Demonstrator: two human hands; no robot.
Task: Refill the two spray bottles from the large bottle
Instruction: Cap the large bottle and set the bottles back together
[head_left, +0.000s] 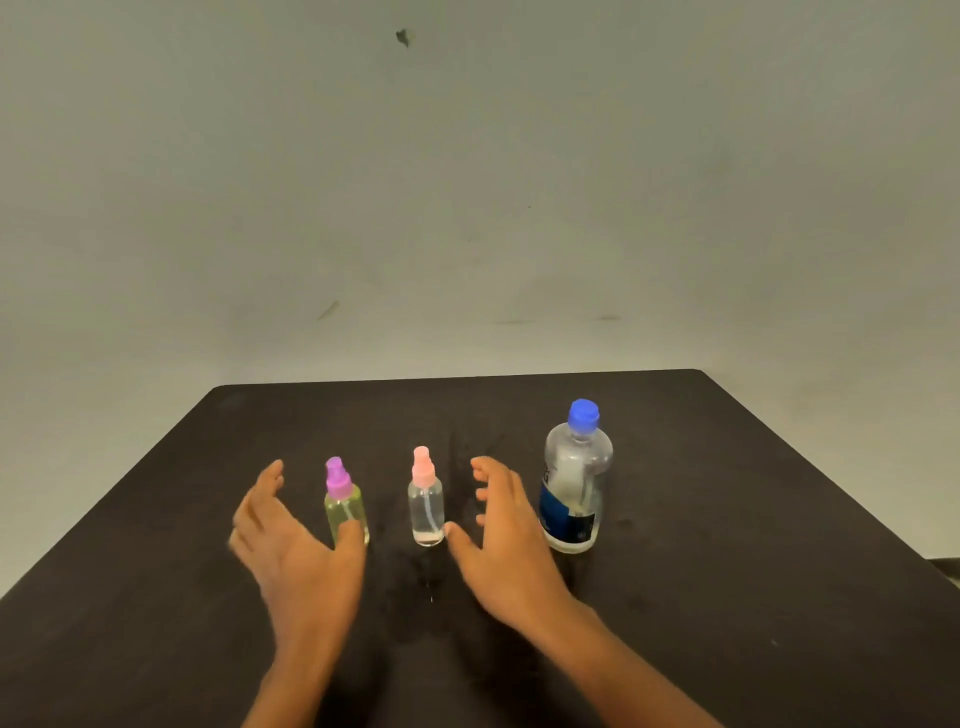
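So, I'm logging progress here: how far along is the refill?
Nothing looks done: all three bottles are capped, and the pink-topped spray bottle holds only a little liquid. In hand: nothing; the left hand is open by the purple-topped spray bottle, the right hand open by the pink one. Left: uncapping, pouring from the large bottle into both, recapping.

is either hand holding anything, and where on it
Nothing is held. The left hand is open beside the purple-capped spray bottle, its thumb in front of the base; the right hand is open beside the pink-capped spray bottle.
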